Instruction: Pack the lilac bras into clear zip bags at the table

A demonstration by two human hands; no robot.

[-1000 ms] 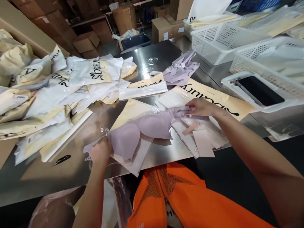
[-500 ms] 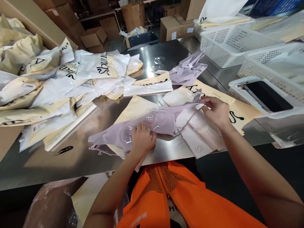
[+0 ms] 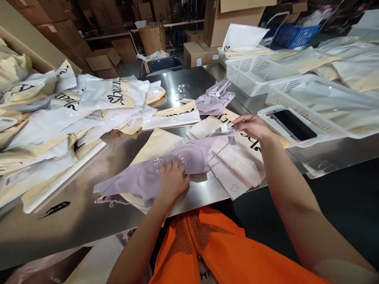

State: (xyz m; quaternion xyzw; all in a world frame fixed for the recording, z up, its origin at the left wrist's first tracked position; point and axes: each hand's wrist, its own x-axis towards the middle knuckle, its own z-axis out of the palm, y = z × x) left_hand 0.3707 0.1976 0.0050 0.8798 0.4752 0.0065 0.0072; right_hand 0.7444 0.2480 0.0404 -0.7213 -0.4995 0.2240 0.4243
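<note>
A lavender bra (image 3: 139, 177) lies stretched out across the steel table, with clear plastic cup shapes (image 3: 185, 157) on it. My left hand (image 3: 174, 177) rests flat on its middle, fingers spread. At the bra's right end, my right hand (image 3: 251, 125) pinches the band beside a small white tag (image 3: 225, 128); the exact grip is partly hidden by the fingers. Beneath the bra is a cream printed bag (image 3: 156, 142). White cards and clear sleeves (image 3: 237, 169) lie under its right end. Another lavender bra (image 3: 216, 96) is bunched up farther back.
Packed bags (image 3: 100, 106) are heaped at the left. On the right stand white perforated baskets (image 3: 251, 75), and a phone (image 3: 294, 124) lies on a white tray there. A folded printed bag (image 3: 171, 116) is behind the bra. Cardboard boxes (image 3: 103, 61) fill the background.
The view has swung to the right, so the table's things appear farther left. My right hand still pinches the bra's end, where a white tag now shows. My left hand stays on the bra.
</note>
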